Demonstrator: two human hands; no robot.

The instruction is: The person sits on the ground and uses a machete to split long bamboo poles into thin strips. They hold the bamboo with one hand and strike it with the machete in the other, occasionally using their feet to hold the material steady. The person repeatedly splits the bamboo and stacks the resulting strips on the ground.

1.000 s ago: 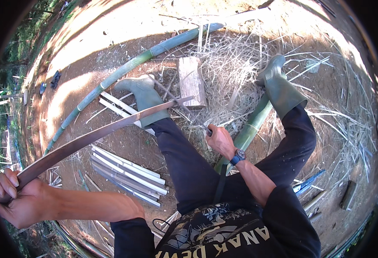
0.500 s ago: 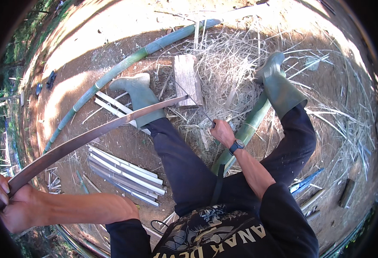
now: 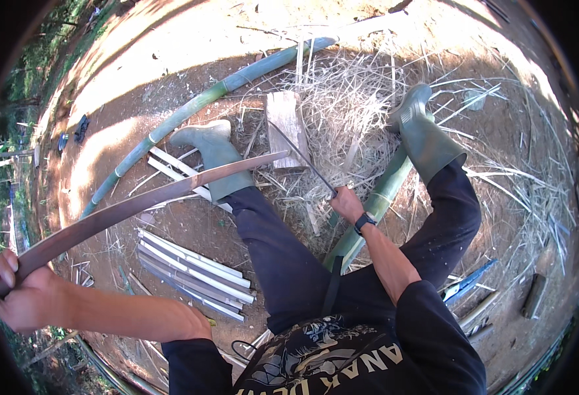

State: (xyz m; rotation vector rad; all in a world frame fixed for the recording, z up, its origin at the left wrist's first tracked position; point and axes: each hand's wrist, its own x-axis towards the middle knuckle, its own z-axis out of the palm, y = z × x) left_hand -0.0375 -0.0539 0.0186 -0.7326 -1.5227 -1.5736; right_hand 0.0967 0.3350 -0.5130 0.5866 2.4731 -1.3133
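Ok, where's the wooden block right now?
In the head view, the wooden block lies above centre, between the left boot and the pale shavings, where the long brown strip ends.

Brown ground (image 3: 194, 222) bears bamboo poles (image 3: 191, 108), pale strips (image 3: 197, 264), shavings (image 3: 349, 92).

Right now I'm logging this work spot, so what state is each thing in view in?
Brown strip, gripped near one end
Left hand, closed around the brown strip
Knife, gripped, blade bare
Right hand, closed around the knife's handle
Wooden block, resting on the ground
Row of strips, laid side by side
Green bamboo pole, lying on the ground
Shavings, loose and scattered
Green boots, worn
Wristwatch, fastened
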